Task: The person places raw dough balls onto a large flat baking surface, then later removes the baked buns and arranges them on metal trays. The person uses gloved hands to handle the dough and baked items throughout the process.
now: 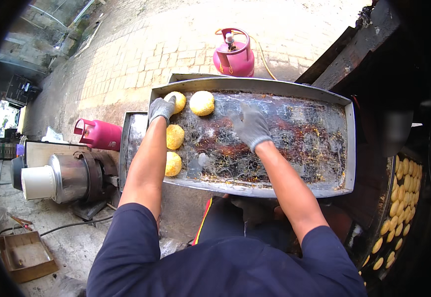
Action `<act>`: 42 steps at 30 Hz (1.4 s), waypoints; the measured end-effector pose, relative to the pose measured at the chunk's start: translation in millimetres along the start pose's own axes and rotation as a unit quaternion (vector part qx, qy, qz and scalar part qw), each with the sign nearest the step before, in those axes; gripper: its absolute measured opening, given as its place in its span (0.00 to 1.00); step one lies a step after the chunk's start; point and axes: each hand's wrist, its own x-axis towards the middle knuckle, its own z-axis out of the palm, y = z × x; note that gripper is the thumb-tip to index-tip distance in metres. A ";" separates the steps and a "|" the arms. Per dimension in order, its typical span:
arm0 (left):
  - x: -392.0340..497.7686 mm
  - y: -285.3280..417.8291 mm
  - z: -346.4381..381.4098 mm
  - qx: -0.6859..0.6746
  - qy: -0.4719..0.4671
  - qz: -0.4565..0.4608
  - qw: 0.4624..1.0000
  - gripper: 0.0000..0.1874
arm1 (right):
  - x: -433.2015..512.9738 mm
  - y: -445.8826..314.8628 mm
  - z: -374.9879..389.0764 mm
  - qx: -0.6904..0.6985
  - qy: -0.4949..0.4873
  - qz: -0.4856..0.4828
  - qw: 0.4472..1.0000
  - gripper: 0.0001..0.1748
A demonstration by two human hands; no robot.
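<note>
Both my hands wear grey knit gloves over a large metal baking tray (pixel 350 148) whose dark surface is strewn with yellow crumbs. At the tray's far left corner my left hand (pixel 162 108) has its fingers on a round yellow crumb-coated bun (pixel 177 101). Just right of it sits a second coated bun (pixel 201 103). Two more buns, one (pixel 175 137) nearer me and another (pixel 173 163) below it, lie along the left side, partly behind my left forearm. My right hand (pixel 250 124) is over the middle of the tray, fingers spread, holding nothing.
Beyond the tray stands a pink gas cylinder (pixel 234 57) with a hose; another pink cylinder (pixel 104 134) is at the left. A metal pot (pixel 68 178), a white bucket (pixel 39 182) and a wooden box (pixel 28 252) are further left. Many oval golden pieces (pixel 401 200) fill a dark tray at right.
</note>
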 end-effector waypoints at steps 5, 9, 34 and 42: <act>5.2 -32.1 37.8 -0.221 0.098 0.179 0.954 0.32 | 86.3 -54.8 117.7 -0.010 -0.016 0.003 1.000 0.31; -31.0 -23.1 37.5 -0.414 0.019 0.175 0.893 0.30 | 24.0 -44.3 87.9 0.236 0.027 0.073 0.969 0.27; -754.8 556.4 181.0 -0.347 -0.261 0.714 0.549 0.24 | -527.3 374.3 -424.3 -0.162 0.625 0.394 0.654 0.16; -320.9 250.9 63.2 -0.292 -0.078 0.493 0.816 0.11 | -278.8 156.8 -195.3 0.141 0.267 0.151 0.941 0.10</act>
